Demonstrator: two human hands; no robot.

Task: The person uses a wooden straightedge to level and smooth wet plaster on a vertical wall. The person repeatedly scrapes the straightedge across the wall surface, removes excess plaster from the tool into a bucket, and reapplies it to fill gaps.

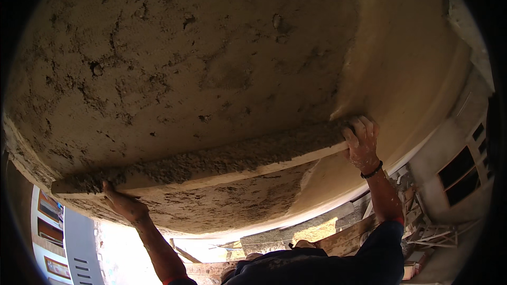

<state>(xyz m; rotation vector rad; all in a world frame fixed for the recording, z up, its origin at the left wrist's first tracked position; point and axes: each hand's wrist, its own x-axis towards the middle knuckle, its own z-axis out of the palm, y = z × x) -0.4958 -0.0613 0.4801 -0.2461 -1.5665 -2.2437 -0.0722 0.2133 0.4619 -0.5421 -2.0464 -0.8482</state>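
Observation:
A long screed board (264, 168) lies against a wet-plastered ceiling (174, 68), running from lower left to upper right. Thick wet mortar (222, 159) is heaped along its upper side. Near the board's left end, my left hand (125, 204) grips it from below, thumb up over the edge. At the other end my right hand (363, 140) has its fingers wrapped over the board and is smeared with mortar. The plaster above the board is rough, with pits and cracks. Part of the left hand's fingers is hidden.
A smoother, lighter plaster surface (406, 68) adjoins on the right. Below right stand a wall with dark window openings (460, 175) and a pile of timber (430, 232). At lower left is a building with framed windows (50, 232).

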